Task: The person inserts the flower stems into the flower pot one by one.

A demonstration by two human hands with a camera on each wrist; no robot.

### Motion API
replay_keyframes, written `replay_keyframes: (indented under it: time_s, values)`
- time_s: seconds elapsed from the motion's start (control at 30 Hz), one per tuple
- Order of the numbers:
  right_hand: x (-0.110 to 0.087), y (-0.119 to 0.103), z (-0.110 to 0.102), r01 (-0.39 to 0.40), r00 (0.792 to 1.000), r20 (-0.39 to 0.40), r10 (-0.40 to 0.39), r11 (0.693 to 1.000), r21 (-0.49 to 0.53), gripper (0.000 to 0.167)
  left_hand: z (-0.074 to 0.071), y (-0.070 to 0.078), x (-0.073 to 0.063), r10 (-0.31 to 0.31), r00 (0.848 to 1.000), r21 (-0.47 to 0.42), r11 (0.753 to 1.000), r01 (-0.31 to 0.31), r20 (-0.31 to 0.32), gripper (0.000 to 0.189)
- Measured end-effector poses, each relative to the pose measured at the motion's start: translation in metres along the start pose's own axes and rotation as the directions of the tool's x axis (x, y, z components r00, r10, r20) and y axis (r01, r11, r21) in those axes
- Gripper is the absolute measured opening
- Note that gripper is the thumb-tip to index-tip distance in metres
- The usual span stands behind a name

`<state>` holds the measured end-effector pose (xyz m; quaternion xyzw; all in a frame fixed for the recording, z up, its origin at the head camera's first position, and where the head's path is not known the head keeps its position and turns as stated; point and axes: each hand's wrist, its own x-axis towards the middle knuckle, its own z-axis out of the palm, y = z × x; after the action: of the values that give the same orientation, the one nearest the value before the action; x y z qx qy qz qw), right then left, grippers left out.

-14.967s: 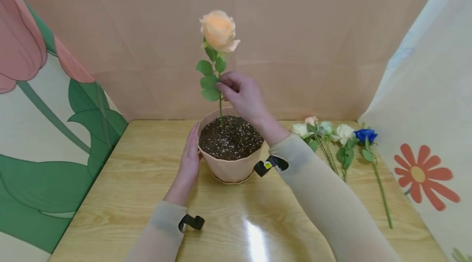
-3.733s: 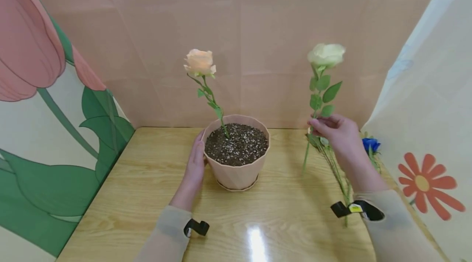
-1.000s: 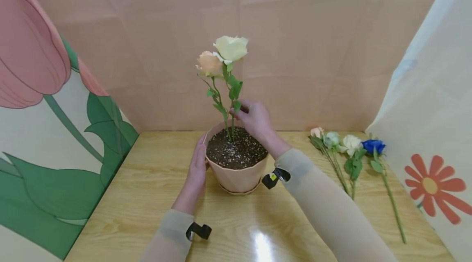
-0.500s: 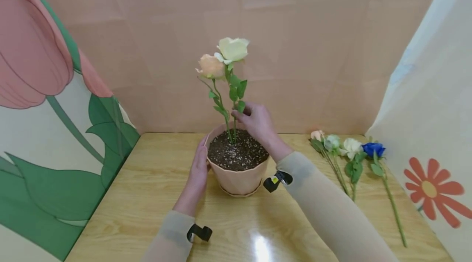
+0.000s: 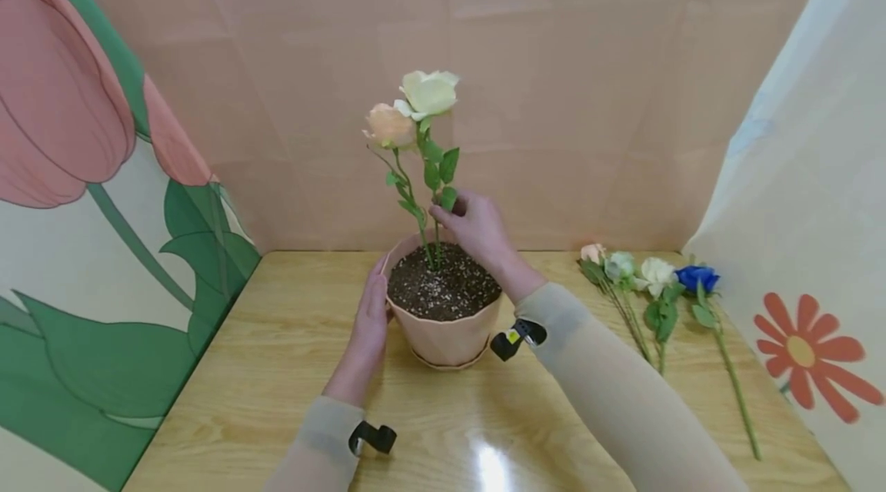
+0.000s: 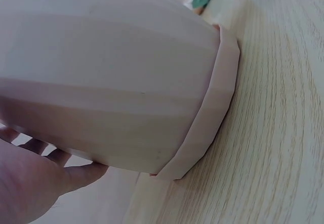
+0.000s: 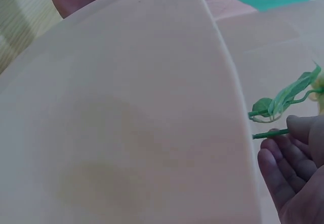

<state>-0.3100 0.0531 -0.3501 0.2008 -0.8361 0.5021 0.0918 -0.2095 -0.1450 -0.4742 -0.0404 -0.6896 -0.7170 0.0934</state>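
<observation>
My right hand (image 5: 479,232) pinches the stem of a creamy white rose (image 5: 431,94) between thumb and fingers, low on its leafy part. The stem's foot stands in the dark soil (image 5: 443,292) of a pink flowerpot (image 5: 443,334). A peach rose (image 5: 389,125) is planted just left of it, its head overlapping the white one in the head view. My left hand (image 5: 371,307) rests against the pot's left wall, with thumb and fingers laid along the outside in the left wrist view (image 6: 30,183). In the right wrist view the pot wall hides the stem's lower end.
On the wooden table (image 5: 291,369) at the right lie a small peach rose (image 5: 593,253), a pale green rose (image 5: 619,267), a white rose (image 5: 656,275) and a blue rose (image 5: 697,277). A saucer (image 6: 205,128) sits under the pot. Pink and floral-printed sheets surround the table.
Earlier my right hand held the peach rose in the pot, then lifted the white rose at the right and brought it into the soil. Over the last second both hands barely move.
</observation>
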Motion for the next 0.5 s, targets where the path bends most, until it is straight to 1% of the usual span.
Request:
replay_keyframes:
  time_s: [0.07, 0.17, 0.23, 0.33, 0.5]
  values:
    - [-0.001, 0.0, -0.002, -0.008, 1.0, 0.005, 0.008, 1.0, 0.001, 0.025, 0.0, 0.0, 0.0, 0.006, 1.0, 0.0, 1.0, -0.006, 0.006, 0.058]
    - [-0.003, -0.001, -0.007, -0.015, 1.0, 0.004, 0.015, 1.0, -0.001, 0.026, 0.0, 0.0, 0.0, -0.009, 1.0, -0.001, 1.0, 0.009, 0.001, 0.059]
    - [-0.005, -0.001, -0.012, -0.012, 1.0, 0.007, 0.012, 1.0, 0.017, 0.028, -0.001, -0.001, 0.0, -0.019, 1.0, -0.002, 1.0, 0.019, -0.006, 0.06]
    - [-0.011, 0.0, -0.021, -0.008, 1.0, 0.005, 0.008, 0.999, 0.041, 0.034, -0.001, -0.002, -0.002, -0.04, 0.999, -0.002, 0.999, 0.04, -0.015, 0.061]
    - [-0.022, 0.003, -0.041, -0.005, 1.0, -0.019, 0.005, 0.999, 0.038, 0.043, -0.002, -0.002, -0.003, -0.045, 0.999, 0.005, 0.999, 0.045, -0.019, 0.061]
